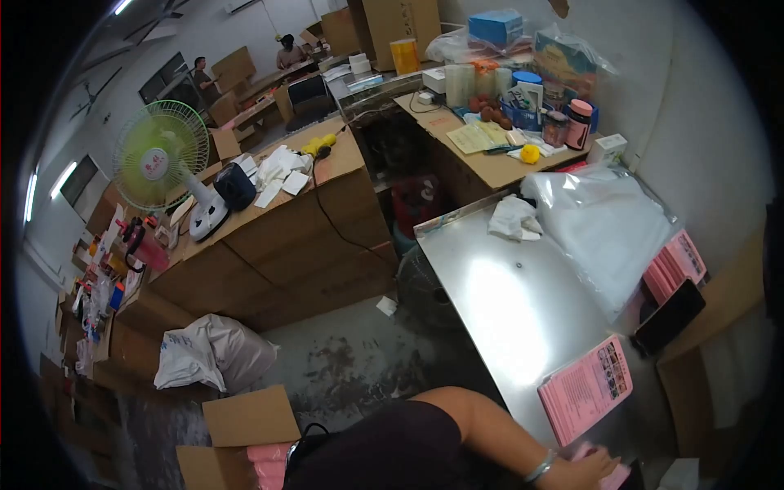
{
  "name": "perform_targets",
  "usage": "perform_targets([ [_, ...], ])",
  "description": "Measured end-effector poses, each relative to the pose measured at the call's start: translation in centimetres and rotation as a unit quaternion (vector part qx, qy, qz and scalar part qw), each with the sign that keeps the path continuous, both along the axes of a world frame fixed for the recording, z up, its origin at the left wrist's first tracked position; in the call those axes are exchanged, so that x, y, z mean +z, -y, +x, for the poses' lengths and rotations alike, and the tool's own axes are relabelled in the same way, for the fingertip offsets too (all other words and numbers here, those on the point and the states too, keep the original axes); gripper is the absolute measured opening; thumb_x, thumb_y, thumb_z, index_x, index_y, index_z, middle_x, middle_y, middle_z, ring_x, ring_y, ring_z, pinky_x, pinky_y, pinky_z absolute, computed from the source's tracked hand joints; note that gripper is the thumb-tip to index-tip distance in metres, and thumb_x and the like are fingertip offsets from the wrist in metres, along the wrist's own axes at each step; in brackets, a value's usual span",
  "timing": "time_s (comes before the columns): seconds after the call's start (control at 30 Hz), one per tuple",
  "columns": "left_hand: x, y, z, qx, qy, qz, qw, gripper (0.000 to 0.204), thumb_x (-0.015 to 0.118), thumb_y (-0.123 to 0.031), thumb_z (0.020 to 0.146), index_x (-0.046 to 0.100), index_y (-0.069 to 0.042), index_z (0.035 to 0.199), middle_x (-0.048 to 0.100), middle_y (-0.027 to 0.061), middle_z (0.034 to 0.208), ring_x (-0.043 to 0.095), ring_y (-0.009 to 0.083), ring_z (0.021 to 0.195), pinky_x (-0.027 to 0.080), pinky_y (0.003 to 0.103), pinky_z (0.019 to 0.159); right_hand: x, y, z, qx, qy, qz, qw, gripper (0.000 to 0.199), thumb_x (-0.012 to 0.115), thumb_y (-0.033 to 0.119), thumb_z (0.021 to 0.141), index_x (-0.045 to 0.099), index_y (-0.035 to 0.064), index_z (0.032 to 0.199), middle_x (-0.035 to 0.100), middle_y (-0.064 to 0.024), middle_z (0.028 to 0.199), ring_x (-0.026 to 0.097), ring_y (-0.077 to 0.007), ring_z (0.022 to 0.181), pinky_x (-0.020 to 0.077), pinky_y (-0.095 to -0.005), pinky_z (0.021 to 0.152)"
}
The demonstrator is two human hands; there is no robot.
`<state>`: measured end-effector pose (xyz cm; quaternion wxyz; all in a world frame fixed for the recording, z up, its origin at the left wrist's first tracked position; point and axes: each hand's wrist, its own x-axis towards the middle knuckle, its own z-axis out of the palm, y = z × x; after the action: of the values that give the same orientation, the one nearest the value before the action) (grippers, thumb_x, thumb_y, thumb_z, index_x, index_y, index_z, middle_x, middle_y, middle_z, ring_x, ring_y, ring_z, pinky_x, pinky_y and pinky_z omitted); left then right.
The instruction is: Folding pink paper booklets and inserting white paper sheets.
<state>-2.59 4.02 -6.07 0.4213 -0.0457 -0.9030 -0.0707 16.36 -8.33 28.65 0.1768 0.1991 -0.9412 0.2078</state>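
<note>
Below, at the lower edge, one hand [581, 474], wearing a bracelet at the wrist, lies flat on a pink packet [614, 477]; which hand it is cannot be told, nor whether the fingers are closed, since the frame cuts them off. Just above the hand, a stack of pink leaflets [586, 388] rests on the steel table [490, 286]. Farther beyond lie clear plastic bags [600, 220], more pink packets [676, 263] and a dark phone [671, 317].

A steel bench [498, 302] carries pink leaflets [585, 389]; beyond them lie a clear plastic sheet [603, 224] and crumpled white paper [513, 218].
</note>
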Motion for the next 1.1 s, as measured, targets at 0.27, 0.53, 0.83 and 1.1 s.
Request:
perform_targets([
  [0.27, 2.6, 1.6, 1.6, -0.224, 0.026, 0.165, 0.96, 0.024, 0.051, -0.028, 0.089, 0.059, -0.006, 0.087, 0.055, 0.0203, 0.098, 0.058, 0.037, 0.089, 0.049, 0.048, 0.07, -26.8, -28.9, -16.5, 0.327, -0.086, 0.072, 0.938, 0.038, 0.059, 0.011, 0.087, 0.063, -0.0014, 0.123, 0.065, -0.0203, 0.118, 0.062, -0.0378, 0.1, 0.0472, -0.0478, 0.096],
  [0.53, 5.4, -3.8, 2.1, -0.369, 0.066, 0.23, 0.898, 0.031, 0.054, -0.017, 0.09, 0.053, -0.005, 0.118, 0.055, 0.0217, 0.116, 0.06, 0.0368, 0.097, 0.049, 0.045, 0.077, -27.9, -27.5, -26.6, 0.121, 0.095, 0.192, 0.969, 0.039, 0.064, 0.013, 0.087, 0.062, 0.0003, 0.124, 0.067, -0.0204, 0.113, 0.065, -0.0348, 0.093, 0.0506, -0.051, 0.088],
  [0.83, 4.5, 8.9, 6.1, 0.078, 0.179, 0.118, 0.974, 0.081, 0.069, -0.041, 0.076, 0.044, 0.001, 0.141, 0.037, 0.0331, 0.144, 0.038, 0.0445, 0.132, 0.03, 0.059, 0.106, -30.1, -37.5, -26.6, -0.052, -0.037, 0.05, 0.997, 0.038, 0.064, 0.029, 0.092, 0.065, 0.0, 0.116, 0.065, -0.0238, 0.107, 0.062, -0.0402, 0.095, 0.0477, -0.0548, 0.086],
  [1.1, 2.9, 12.8, 6.3, 0.206, 0.201, 0.11, 0.952, 0.043, 0.071, -0.034, 0.078, 0.059, -0.005, 0.107, 0.052, 0.0133, 0.1, 0.048, 0.0255, 0.091, 0.039, 0.036, 0.073, -29.3, -39.6, -25.6, -0.096, -0.163, 0.138, 0.972, 0.032, 0.061, 0.033, 0.094, 0.068, 0.0024, 0.102, 0.063, -0.0221, 0.097, 0.059, -0.0407, 0.089, 0.0481, -0.0507, 0.082],
])
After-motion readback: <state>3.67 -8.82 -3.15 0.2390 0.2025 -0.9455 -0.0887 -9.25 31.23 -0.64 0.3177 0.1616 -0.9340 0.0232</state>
